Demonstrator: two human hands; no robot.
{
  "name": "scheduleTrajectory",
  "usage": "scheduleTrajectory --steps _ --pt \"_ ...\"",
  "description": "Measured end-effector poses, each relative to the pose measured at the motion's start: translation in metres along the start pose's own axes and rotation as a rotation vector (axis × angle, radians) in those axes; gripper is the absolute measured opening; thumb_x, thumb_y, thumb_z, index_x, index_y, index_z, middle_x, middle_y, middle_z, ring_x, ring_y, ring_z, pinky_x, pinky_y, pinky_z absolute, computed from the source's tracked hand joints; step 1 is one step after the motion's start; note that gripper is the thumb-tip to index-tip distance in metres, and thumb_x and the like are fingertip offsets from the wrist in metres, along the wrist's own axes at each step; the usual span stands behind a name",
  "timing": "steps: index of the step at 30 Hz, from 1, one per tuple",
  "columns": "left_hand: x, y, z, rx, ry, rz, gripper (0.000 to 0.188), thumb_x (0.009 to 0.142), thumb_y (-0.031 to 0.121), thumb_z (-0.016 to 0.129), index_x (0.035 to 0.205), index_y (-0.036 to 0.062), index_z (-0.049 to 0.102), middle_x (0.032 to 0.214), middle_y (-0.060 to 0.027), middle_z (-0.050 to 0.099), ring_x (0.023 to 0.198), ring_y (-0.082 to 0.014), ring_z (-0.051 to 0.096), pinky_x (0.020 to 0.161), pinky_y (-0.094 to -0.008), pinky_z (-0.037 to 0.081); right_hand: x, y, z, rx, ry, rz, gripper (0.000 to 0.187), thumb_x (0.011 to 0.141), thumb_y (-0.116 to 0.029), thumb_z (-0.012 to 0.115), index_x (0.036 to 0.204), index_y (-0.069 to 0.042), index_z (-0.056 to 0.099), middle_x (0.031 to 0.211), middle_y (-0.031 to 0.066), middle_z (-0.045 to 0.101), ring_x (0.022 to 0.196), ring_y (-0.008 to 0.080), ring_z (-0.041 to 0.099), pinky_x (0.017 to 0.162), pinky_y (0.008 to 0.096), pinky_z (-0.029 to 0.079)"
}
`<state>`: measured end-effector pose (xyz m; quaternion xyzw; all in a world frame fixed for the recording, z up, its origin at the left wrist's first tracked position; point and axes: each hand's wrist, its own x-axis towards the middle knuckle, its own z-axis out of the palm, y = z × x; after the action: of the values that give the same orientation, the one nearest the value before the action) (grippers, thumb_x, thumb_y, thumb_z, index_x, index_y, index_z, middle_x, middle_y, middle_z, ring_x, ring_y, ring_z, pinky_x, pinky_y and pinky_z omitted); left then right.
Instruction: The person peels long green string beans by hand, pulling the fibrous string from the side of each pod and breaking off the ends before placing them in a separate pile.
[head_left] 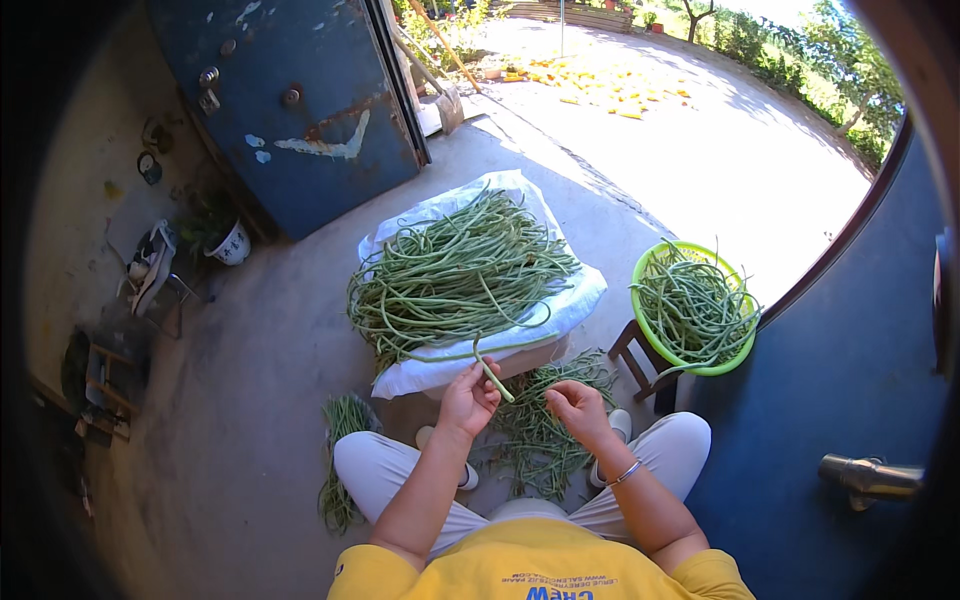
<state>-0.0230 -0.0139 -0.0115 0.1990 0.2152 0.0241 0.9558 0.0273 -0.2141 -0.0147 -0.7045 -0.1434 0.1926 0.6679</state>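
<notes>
Long green bean (498, 382) sits clamped in the grip of the left hand (470, 400), held between thumb and fingers in front of the near edge of the white sheet (585, 295). From where I watch, its visible length slants from upper left to lower right, so the lower end points toward the right hand (577, 408). That is the relation I judge matters most: the right grip lies just to the right of that end, near but apart. Its fingertips look drawn together; I cannot tell whether they pinch anything. I also cannot tell whether the bean's upper end runs on into the strand lying along the sheet. Beyond both hands rests the heaped bean pile (455, 270), and more beans fill the lime-green basket (722, 370) to the right. As for writing, I see blue lettering, upside down to me, on the yellow shirt (470, 560) and dark characters on the white plant pot (233, 245); I make out no label on the sheet.
</notes>
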Motion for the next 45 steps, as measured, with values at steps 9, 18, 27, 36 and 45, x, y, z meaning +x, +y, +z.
scheduleTrajectory --steps 9,18,27,36,45 --pt "0.024 -0.003 -0.023 -0.138 0.002 -0.073 0.017 0.09 0.014 0.047 0.103 0.0051 0.053 0.085 -0.0036 0.06 0.061 -0.0101 0.047 0.052 -0.0216 0.039 0.019 0.011 0.0 0.05 -0.014 0.026 0.021 0.085 -0.018 0.057 0.081 0.002 0.06 0.067 0.002 0.06 0.061 0.0067 0.054 0.055 0.0208 0.044" --pt "0.035 -0.006 -0.024 0.013 0.025 0.001 0.015 0.09 0.013 0.045 0.102 0.0053 0.052 0.088 -0.0061 0.06 0.062 -0.0091 0.049 0.053 -0.0216 0.04 0.029 -0.003 0.007 0.226 -0.241 0.314 0.038 0.089 -0.035 0.051 0.082 0.001 0.061 0.065 0.0047 0.061 0.051 0.0059 0.053 0.045 0.0188 0.041" --pt "0.039 -0.009 -0.015 0.43 0.106 0.14 0.018 0.091 0.012 0.045 0.105 0.0047 0.051 0.09 -0.0067 0.059 0.066 -0.0091 0.055 0.053 -0.0198 0.046 0.039 -0.001 -0.006 0.248 -0.213 0.332 0.026 0.088 -0.024 0.053 0.081 0.0 0.061 0.063 0.0042 0.061 0.049 0.0063 0.052 0.044 0.0185 0.041" --pt "0.132 0.033 0.01 0.137 0.185 0.117 0.016 0.088 0.015 0.05 0.1 0.0038 0.054 0.086 -0.0055 0.058 0.065 -0.0095 0.056 0.05 -0.0205 0.046 0.082 -0.018 -0.102 0.805 0.523 0.204 0.037 0.091 -0.037 0.044 0.1 -0.002 0.053 0.08 0.0078 0.062 0.055 0.0107 0.054 0.049 0.0227 0.044" --pt "0.028 0.02 0.014 0.155 -0.144 -0.103 0.017 0.09 0.014 0.046 0.101 0.0025 0.052 0.077 -0.0043 0.058 0.052 -0.0064 0.048 0.044 -0.0177 0.036 0.051 0.027 -0.056 0.57 0.083 0.344 0.023 0.09 -0.024 0.05 0.096 -0.003 0.057 0.079 0.0063 0.063 0.058 0.0095 0.057 0.051 0.021 0.046"
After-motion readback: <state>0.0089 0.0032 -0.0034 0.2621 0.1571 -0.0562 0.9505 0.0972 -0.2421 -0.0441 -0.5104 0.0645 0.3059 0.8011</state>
